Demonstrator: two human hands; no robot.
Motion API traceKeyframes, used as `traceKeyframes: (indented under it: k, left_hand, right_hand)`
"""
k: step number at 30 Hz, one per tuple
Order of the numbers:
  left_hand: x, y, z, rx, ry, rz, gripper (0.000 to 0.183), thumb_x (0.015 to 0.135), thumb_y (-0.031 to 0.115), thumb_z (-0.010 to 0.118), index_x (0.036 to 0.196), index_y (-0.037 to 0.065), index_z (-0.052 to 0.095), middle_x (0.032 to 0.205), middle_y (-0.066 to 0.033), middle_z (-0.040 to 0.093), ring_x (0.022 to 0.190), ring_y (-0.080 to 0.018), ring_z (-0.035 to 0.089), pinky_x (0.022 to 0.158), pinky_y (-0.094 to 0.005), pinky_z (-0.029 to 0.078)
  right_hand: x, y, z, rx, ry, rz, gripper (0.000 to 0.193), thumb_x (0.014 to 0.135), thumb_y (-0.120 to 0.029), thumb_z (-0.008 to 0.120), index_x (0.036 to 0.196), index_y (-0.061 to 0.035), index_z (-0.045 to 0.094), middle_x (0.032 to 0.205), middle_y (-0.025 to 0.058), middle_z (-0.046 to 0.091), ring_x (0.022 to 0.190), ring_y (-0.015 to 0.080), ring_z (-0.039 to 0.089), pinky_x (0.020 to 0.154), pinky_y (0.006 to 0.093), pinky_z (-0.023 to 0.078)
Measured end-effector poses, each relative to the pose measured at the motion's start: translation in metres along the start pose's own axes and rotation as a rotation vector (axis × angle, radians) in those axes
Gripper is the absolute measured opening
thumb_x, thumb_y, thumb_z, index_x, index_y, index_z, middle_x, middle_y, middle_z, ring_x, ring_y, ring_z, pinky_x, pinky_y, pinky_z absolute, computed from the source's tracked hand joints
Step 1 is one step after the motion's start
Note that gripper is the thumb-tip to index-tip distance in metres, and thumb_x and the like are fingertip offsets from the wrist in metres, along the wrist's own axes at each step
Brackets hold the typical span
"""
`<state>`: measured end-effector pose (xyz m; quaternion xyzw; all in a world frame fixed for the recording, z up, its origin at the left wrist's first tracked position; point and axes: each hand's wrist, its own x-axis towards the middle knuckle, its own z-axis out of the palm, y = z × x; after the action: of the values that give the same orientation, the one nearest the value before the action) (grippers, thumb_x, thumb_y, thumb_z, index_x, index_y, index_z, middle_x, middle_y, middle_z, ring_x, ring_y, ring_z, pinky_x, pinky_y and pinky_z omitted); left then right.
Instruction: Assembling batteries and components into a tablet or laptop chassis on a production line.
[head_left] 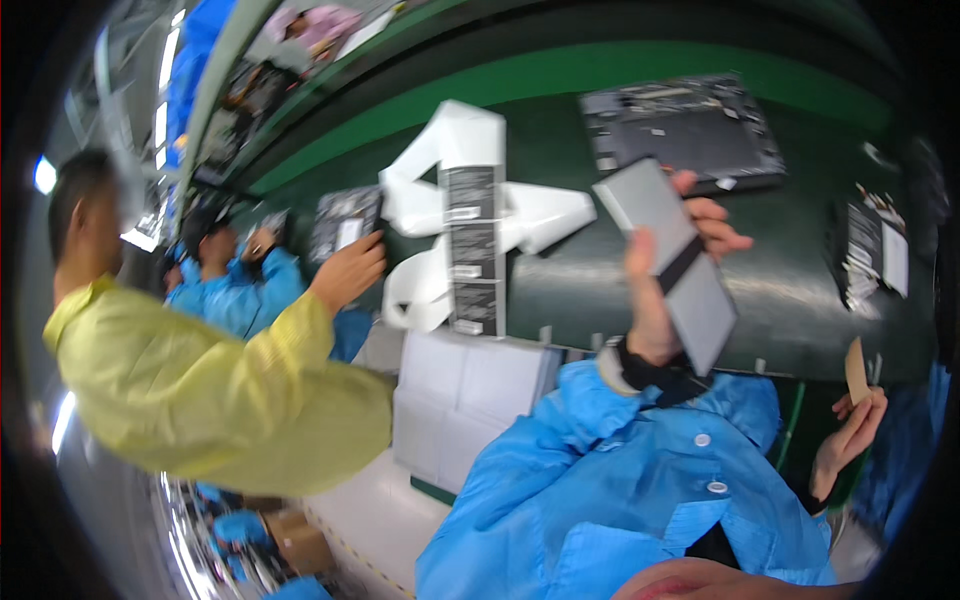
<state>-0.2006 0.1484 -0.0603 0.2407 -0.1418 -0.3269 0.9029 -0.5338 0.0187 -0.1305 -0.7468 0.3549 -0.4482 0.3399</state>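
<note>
My left hand [652, 310] is raised over the bench, gripping a flat grey rectangular pack [700, 305] with a black band across its middle. The thumb lies along its left edge, and the other fingers show past its right edge. Down at the right, my right hand [850, 440] pinches a small tan card-like piece [856, 370]. Beyond the pack, an opened dark laptop base [680, 130] lies on the dark green bench [560, 300]. Left of the pack, a loose white strip [550, 215] curls beside a row of black printed labels [474, 245].
Small parts and a dark module with a white label [870, 250] lie at the bench's right. White stacked sheets or boxes [470, 385] stand at its front edge. At my left, a person in a yellow smock [220, 390] reaches toward another opened device [345, 220].
</note>
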Motion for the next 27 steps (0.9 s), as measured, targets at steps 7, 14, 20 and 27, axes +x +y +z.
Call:
traceKeyframes:
  k: [7, 14, 20, 27]
  left_hand:
    - [0.010, 0.012, -0.016, 0.006, -0.064, -0.013, 0.102, 0.090, 0.080, 0.038, 0.147, -0.005, 0.040, 0.113, -0.0164, 0.060, 0.088, -0.0292, 0.067, 0.087, -0.0490, 0.057]
    - [0.006, 0.010, -0.024, 0.267, -0.086, -0.005, 0.098, 0.092, 0.074, 0.045, 0.151, -0.004, 0.035, 0.115, -0.0174, 0.061, 0.093, -0.0284, 0.068, 0.090, -0.0485, 0.056]
    - [-0.001, 0.003, -0.024, 0.226, -0.198, -0.061, 0.084, 0.092, 0.034, 0.070, 0.157, 0.000, 0.028, 0.122, -0.0123, 0.057, 0.099, -0.0190, 0.065, 0.092, -0.0349, 0.051]
    - [-0.004, 0.017, -0.002, 1.043, -0.445, 0.431, 0.116, 0.065, 0.031, 0.090, 0.156, -0.006, 0.027, 0.138, -0.0202, 0.051, 0.116, -0.0328, 0.058, 0.102, -0.0415, 0.046]
  right_hand:
    - [-0.059, 0.068, -0.057, -0.480, 0.013, 0.296, 0.030, 0.111, -0.020, 0.044, 0.088, -0.0015, 0.050, 0.076, 0.0107, 0.046, 0.066, 0.0194, 0.050, 0.061, 0.0332, 0.039]
    - [-0.111, 0.181, -0.073, -0.792, -0.385, 0.377, 0.032, 0.104, -0.019, 0.056, 0.083, 0.0036, 0.065, 0.080, 0.0282, 0.062, 0.077, 0.0483, 0.062, 0.067, 0.0515, 0.047]
    - [-0.126, 0.244, -0.116, -0.999, -0.585, -0.043, 0.021, 0.075, -0.010, 0.080, 0.066, 0.0016, 0.065, 0.065, 0.0162, 0.067, 0.057, 0.0338, 0.067, 0.057, 0.0425, 0.054]
    - [0.044, -0.011, -0.032, -0.020, -1.098, 0.557, 0.027, 0.090, -0.012, 0.074, 0.107, 0.0031, 0.060, 0.081, 0.0098, 0.064, 0.068, 0.0191, 0.066, 0.066, 0.0307, 0.051]
